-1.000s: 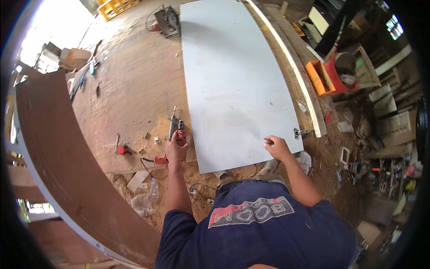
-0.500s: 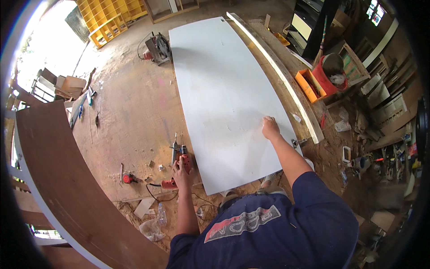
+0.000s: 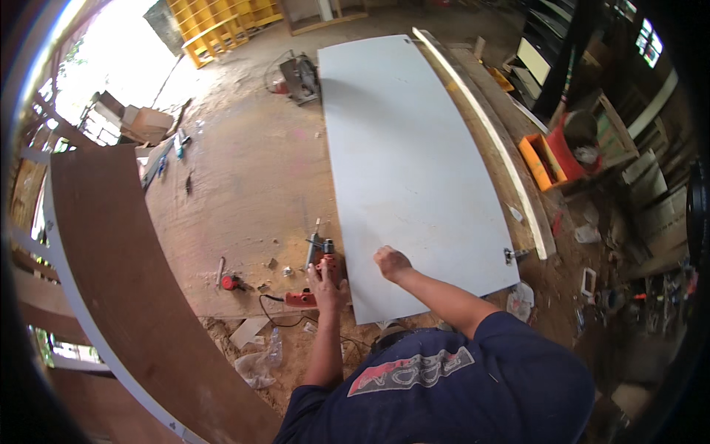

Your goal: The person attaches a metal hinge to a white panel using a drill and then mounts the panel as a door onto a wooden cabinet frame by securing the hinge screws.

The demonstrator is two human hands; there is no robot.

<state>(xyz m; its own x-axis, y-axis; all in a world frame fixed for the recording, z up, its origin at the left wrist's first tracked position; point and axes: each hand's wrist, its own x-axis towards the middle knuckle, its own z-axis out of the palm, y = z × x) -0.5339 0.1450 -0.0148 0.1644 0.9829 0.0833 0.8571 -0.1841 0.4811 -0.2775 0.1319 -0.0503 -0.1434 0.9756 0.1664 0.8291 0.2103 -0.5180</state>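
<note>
My left hand (image 3: 325, 287) is closed over the body of a red power drill (image 3: 301, 299), which lies beside the left edge of a large white panel (image 3: 421, 155). The drill's dark chuck points away from me. Just left of the chuck lies a slim grey tool (image 3: 313, 250) whose kind I cannot make out. My right hand (image 3: 391, 264) hovers over the near part of the panel, fingers curled together; whatever they hold, if anything, is hidden. A small metal hinge (image 3: 510, 255) sits at the panel's near right corner.
A circular saw (image 3: 299, 78) stands by the panel's far left edge. A long white strip (image 3: 492, 140) and an orange bin (image 3: 542, 163) lie to the right. A brown curved-looking board (image 3: 126, 244) rises at left. The drill's cord (image 3: 270, 314) loops near my left arm.
My right hand has moved left across the panel, from near its right edge toward the drill. My left hand stays on the drill. The whole view has shifted slightly.
</note>
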